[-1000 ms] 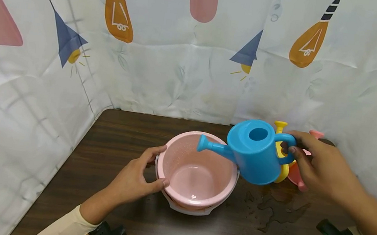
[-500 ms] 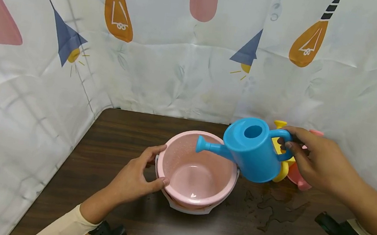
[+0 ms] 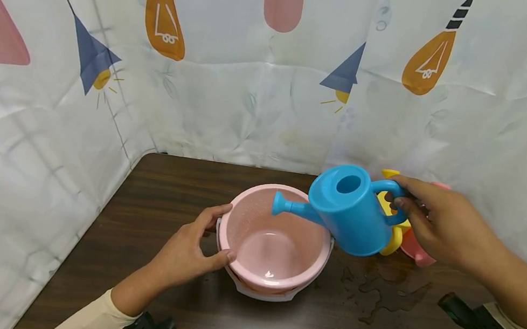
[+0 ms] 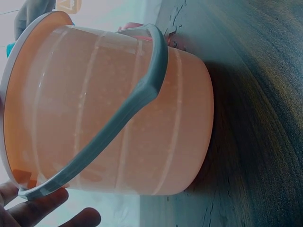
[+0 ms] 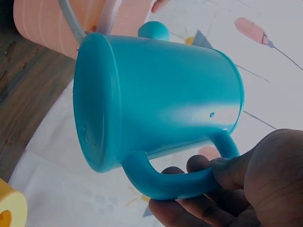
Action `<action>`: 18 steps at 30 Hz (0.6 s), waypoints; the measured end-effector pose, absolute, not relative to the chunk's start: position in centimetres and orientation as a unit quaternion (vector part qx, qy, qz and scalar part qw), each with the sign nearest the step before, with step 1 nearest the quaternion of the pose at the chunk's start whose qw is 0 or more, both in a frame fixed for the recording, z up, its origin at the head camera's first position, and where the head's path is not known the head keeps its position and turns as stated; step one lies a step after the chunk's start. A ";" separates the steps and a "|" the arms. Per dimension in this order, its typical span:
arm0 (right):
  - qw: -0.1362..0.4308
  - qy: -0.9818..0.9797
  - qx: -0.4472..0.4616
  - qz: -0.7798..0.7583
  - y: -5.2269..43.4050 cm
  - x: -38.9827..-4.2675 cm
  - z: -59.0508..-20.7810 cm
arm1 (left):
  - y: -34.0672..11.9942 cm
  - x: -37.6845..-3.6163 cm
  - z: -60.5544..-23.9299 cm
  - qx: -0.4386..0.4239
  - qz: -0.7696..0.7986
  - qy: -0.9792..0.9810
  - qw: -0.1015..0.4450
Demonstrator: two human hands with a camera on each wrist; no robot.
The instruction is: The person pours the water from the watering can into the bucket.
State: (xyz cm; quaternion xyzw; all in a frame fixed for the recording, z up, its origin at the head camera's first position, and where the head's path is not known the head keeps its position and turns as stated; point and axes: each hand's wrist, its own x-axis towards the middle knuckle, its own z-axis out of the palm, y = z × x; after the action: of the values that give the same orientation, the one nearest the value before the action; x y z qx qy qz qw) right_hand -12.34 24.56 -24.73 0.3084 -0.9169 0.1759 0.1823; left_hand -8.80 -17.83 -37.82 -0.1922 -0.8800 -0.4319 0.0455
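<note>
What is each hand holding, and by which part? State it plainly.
The right hand holds the blue watering can by its loop handle, with the spout over the bucket. The left hand grips the pink bucket at its left rim and side.

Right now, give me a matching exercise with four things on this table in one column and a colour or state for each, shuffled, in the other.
Things:
1. watering can
2. bucket
3. puddle
4. yellow toy

States:
A. steadied by the left hand
B. spilled on the table
C. held tilted by its handle in the right hand
D. partly hidden behind the can

Pairs: 1-C, 2-A, 3-B, 4-D
</note>
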 end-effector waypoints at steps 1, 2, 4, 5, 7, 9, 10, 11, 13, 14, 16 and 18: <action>0.182 -0.917 0.310 0.174 24.5 -12.3 -24.7 | -17.8 -8.8 -37.8 -0.192 -0.432 -0.880 0.045; 0.182 -0.916 0.312 0.172 24.5 -12.3 -24.7 | -17.8 -8.8 -37.9 -0.192 -0.433 -0.880 0.044; 0.181 -0.916 0.314 0.171 24.5 -12.3 -24.6 | -17.8 -8.8 -37.9 -0.191 -0.432 -0.880 0.043; 0.183 -0.916 0.316 0.167 24.4 -12.3 -24.5 | -17.8 -8.8 -37.9 -0.190 -0.432 -0.881 0.043; 0.183 -0.915 0.320 0.166 24.4 -12.4 -24.4 | -17.8 -8.8 -37.9 -0.189 -0.432 -0.881 0.042; 0.187 -0.913 0.326 0.158 24.3 -12.5 -24.3 | -17.8 -8.8 -37.9 -0.188 -0.432 -0.881 0.041; 0.189 -0.912 0.330 0.154 24.3 -12.5 -24.2 | -17.8 -8.8 -37.9 -0.188 -0.432 -0.881 0.042; 0.192 -0.911 0.334 0.150 24.2 -12.5 -24.2 | -17.8 -8.8 -37.9 -0.187 -0.432 -0.881 0.042; 0.193 -0.909 0.340 0.144 24.1 -12.6 -24.1 | -17.8 -8.7 -38.0 -0.187 -0.433 -0.881 0.041; 0.194 -0.909 0.341 0.141 24.1 -12.6 -24.0 | -17.8 -8.7 -38.0 -0.186 -0.434 -0.881 0.042; 0.191 -0.908 0.343 0.144 24.0 -12.6 -23.9 | -17.8 -8.7 -38.0 -0.186 -0.434 -0.880 0.042; 0.187 -0.909 0.343 0.147 23.9 -12.6 -23.8 | -17.8 -8.7 -38.0 -0.185 -0.435 -0.880 0.042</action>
State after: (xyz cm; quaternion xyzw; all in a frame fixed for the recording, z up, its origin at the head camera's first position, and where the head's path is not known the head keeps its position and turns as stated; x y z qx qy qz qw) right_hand -12.58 23.94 -23.83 0.3430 -0.9088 0.1467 0.1868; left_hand -8.70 -17.82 -37.96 -0.1853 -0.8801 -0.4351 0.0422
